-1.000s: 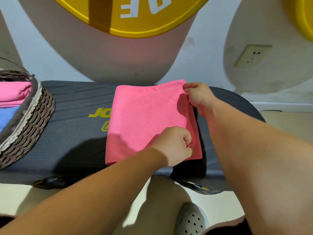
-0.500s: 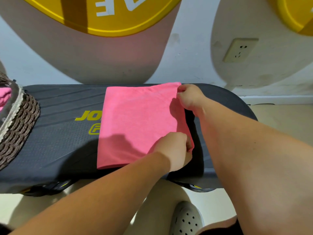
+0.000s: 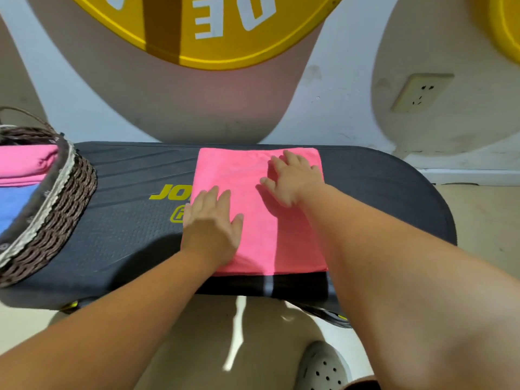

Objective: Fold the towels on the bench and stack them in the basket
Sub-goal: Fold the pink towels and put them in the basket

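Change of grip was noted first. Half a second before, the right-side edge of the pink towel (image 3: 261, 220) had been pinched at its far corner by the right hand (image 3: 292, 178) and at its near corner by the left hand (image 3: 213, 223). By this moment both pinches had been let go. Both hands were laid flat on the cloth, fingers straight and spread apart, nothing clasped. The left hand was pressed on the towel's 8 o'clock part, the right hand on its 1 o'clock part.

The towel was found lying as a squared rectangle at the middle of the bench (image 3: 126, 220). A dark cloth (image 3: 295, 282) was seen showing from under its 6 o'clock edge; what it was could not be told. The fold was judged finished or nearly so, with smoothing in hand. The carry to the basket (image 3: 62, 198), at the bench's 9 o'clock end, was judged to be what remained for this piece. A second pink towel (image 3: 25, 164) and a blue towel (image 3: 14, 204) were already held in the basket.

Writing: yellow letters (image 3: 168, 191) reading "JO" were made out on the bench top, the rest being covered by the towel. A partial yellow mark below them was not legible. White letters, an E and a D, were read on the yellow sign (image 3: 295, 23) at 12 o'clock, cut off by the frame. No label was made out on the towel.
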